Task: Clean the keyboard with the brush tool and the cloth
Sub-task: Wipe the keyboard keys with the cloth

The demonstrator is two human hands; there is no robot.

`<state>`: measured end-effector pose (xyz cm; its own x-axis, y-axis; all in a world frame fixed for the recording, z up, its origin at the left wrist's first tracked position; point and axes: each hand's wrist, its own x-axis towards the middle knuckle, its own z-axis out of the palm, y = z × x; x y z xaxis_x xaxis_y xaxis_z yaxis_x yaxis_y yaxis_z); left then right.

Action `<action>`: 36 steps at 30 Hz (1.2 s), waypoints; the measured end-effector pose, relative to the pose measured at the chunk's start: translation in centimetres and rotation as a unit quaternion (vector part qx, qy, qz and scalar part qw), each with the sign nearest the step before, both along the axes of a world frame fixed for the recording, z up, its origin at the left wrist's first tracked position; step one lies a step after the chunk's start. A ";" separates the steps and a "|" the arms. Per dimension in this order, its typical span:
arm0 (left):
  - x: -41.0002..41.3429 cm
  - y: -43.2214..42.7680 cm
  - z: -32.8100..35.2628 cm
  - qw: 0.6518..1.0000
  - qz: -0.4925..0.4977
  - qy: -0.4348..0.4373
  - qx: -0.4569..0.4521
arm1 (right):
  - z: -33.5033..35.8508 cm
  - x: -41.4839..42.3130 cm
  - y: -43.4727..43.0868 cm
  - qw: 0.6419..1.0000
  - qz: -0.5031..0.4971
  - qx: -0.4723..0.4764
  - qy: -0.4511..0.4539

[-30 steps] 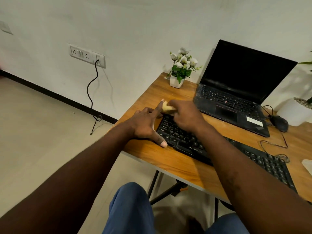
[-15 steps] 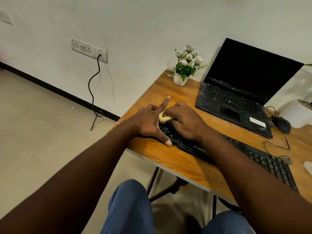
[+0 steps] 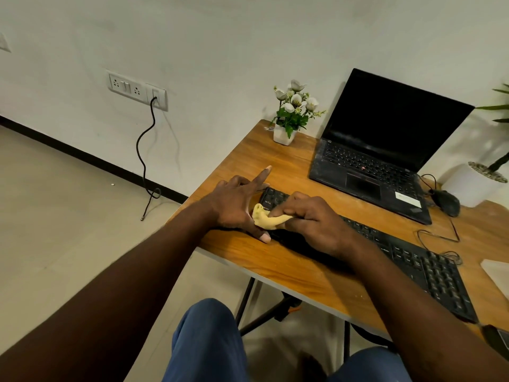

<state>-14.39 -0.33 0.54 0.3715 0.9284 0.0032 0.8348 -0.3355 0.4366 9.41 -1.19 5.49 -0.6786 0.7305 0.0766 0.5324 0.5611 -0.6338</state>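
Left hand (image 3: 237,205) is spread flat, nothing gripped, braced against the left end of the keyboard (image 3: 407,255). Just to its right, the yellow cloth (image 3: 265,219) is pinched in the right hand (image 3: 316,221) and pressed on the leftmost keys. Wiping phase is judged underway; everything right of that hand probably remains. Brush tool not seen.

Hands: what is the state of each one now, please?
Left hand: open, fingers spread, bracing the keyboard end.
Right hand: closed on the yellow cloth.
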 end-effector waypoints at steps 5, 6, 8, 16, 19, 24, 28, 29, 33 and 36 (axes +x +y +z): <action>0.0 0.1 -0.2 1.000 0.005 0.001 -0.002 | 0.9 1.7 2.5 0.973 -0.192 -0.065 0.107; 0.1 0.1 -0.2 1.000 0.006 0.006 -0.002 | 1.0 1.7 3.4 0.957 -0.257 -0.049 0.130; 0.1 0.1 -0.3 1.000 0.006 0.020 0.000 | 1.2 1.3 5.2 0.928 -0.341 0.014 0.151; 0.5 0.0 -0.2 0.999 0.018 0.042 0.016 | -0.4 -3.7 4.6 0.969 -0.171 0.144 -0.104; 0.6 0.0 -0.2 0.999 0.023 0.042 0.012 | -1.4 -2.9 3.0 0.975 -0.150 0.141 -0.087; 0.6 0.0 0.0 0.999 0.021 0.041 0.006 | -1.2 0.9 1.2 0.973 -0.156 0.136 -0.105; 0.6 0.1 -0.3 0.999 0.020 0.042 0.012 | -1.4 3.4 0.1 0.968 -0.198 0.122 -0.098; 0.6 0.2 -0.4 0.999 0.020 0.042 0.015 | -1.4 3.6 0.0 0.961 -0.226 0.126 -0.098; 0.5 0.2 -0.5 0.999 0.020 0.044 0.019 | -1.3 0.9 -0.5 0.940 -0.307 0.144 -0.038; 0.5 0.1 -0.5 0.999 0.016 0.036 0.019 | -1.6 -3.1 -1.8 0.962 -0.252 0.108 -0.001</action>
